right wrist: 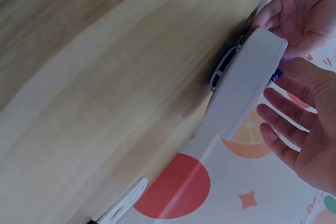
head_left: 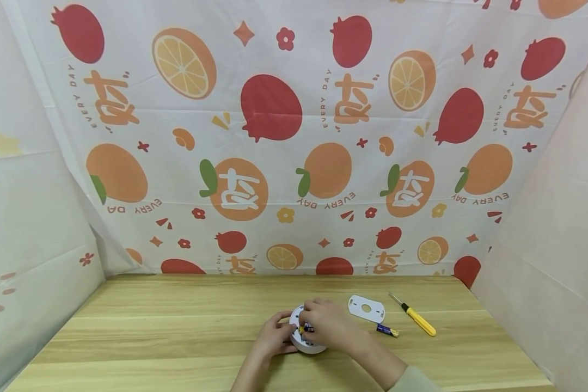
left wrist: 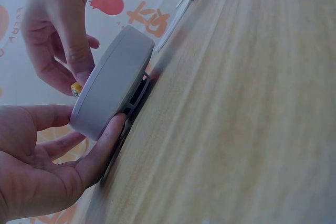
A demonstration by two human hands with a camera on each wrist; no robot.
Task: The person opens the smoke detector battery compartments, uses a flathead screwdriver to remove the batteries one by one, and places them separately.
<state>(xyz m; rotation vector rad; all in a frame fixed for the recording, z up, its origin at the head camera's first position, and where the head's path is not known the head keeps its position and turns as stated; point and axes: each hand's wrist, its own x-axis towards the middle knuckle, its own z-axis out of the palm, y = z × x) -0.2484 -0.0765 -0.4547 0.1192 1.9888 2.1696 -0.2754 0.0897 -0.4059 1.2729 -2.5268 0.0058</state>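
Observation:
A round white smoke detector (head_left: 314,348) stands low at the table's front middle, its open back facing up. My left hand (head_left: 270,336) grips its rim from the left, thumb and fingers on opposite faces in the left wrist view. Over the back, my right hand (head_left: 330,326) pinches a blue-and-yellow battery (head_left: 304,329) with thumb and forefinger, right at the battery recess. The battery's yellow end (left wrist: 76,88) peeks out beside the fingertips in the left wrist view. In the right wrist view the other right fingers spread loosely, and the slotted underside (right wrist: 226,66) is close over the wood.
To the right lie a white mounting plate (head_left: 357,310) with a central hole, a second battery (head_left: 387,330) and a yellow-handled screwdriver (head_left: 420,321). A fruit-print cloth (head_left: 284,234) hangs behind the wooden table (head_left: 176,326), with pale cloth on both sides.

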